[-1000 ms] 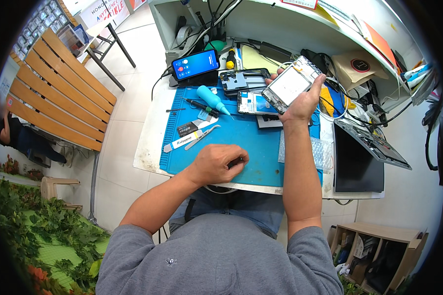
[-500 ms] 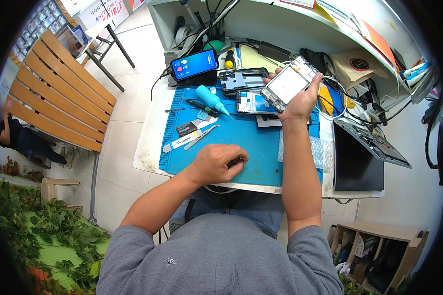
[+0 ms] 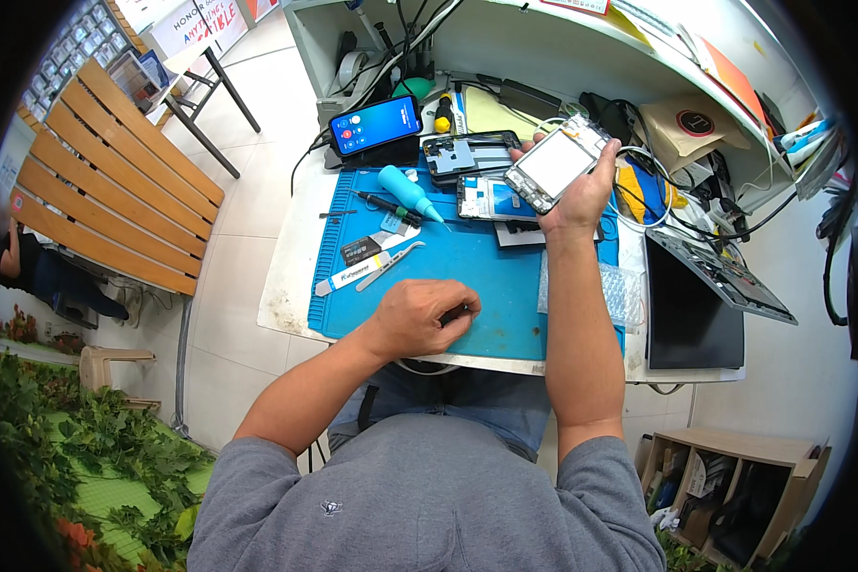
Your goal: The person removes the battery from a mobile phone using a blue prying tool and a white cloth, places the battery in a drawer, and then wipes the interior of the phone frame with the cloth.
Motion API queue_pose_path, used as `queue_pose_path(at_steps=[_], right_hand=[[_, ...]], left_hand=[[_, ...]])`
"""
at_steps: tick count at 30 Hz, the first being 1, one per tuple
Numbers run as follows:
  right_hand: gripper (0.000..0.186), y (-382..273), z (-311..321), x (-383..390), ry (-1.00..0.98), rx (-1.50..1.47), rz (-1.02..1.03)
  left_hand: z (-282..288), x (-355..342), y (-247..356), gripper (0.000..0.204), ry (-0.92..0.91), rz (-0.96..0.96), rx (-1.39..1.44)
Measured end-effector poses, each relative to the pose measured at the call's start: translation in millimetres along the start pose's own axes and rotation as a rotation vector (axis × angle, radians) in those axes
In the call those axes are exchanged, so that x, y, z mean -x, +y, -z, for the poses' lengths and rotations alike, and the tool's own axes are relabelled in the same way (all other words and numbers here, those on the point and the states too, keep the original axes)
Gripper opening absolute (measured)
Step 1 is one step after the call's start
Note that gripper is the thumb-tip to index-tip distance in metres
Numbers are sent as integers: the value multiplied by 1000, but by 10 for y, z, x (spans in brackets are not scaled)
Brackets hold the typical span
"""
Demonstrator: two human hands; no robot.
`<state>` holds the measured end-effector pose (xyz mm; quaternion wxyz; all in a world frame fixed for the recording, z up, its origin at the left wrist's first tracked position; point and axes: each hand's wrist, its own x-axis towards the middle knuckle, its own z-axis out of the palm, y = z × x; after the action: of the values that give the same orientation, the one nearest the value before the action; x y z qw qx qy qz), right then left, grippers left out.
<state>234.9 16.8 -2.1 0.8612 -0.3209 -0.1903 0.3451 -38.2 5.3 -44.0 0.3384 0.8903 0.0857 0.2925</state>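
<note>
My right hand (image 3: pixel 586 195) is raised over the far right of the blue work mat (image 3: pixel 505 324), its fingers wrapped round an opened phone frame (image 3: pixel 553 170). A pale rectangular panel of the frame faces up. My left hand (image 3: pixel 419 319) rests on the near part of the mat with its fingers curled in. A dark patch shows between thumb and forefinger, too small to name. Beyond the left hand lie tweezers (image 3: pixel 391 267) and a white and blue tube-like packet (image 3: pixel 353 275). Another opened phone (image 3: pixel 491 198) lies just left of the held frame.
A light blue dropper bottle (image 3: pixel 408 194) and a dark pen-like tool (image 3: pixel 388 207) lie at the mat's left. Behind them a lit phone (image 3: pixel 377 126) leans up. Bubble wrap (image 3: pixel 620 296) lies under my right forearm. An opened laptop (image 3: pixel 696 305) stands at the right edge, near tangled cables.
My right hand has tipped the phone frame slightly, its upper end now a little lower. My left hand stays where it was.
</note>
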Motion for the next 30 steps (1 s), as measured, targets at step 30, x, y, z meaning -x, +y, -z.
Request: queue_pose_path(at_steps=[30], right_hand=[[70,-64,-50,57,-2,36,4]], left_hand=[[1225,-458,-386,13,440,192,-213]])
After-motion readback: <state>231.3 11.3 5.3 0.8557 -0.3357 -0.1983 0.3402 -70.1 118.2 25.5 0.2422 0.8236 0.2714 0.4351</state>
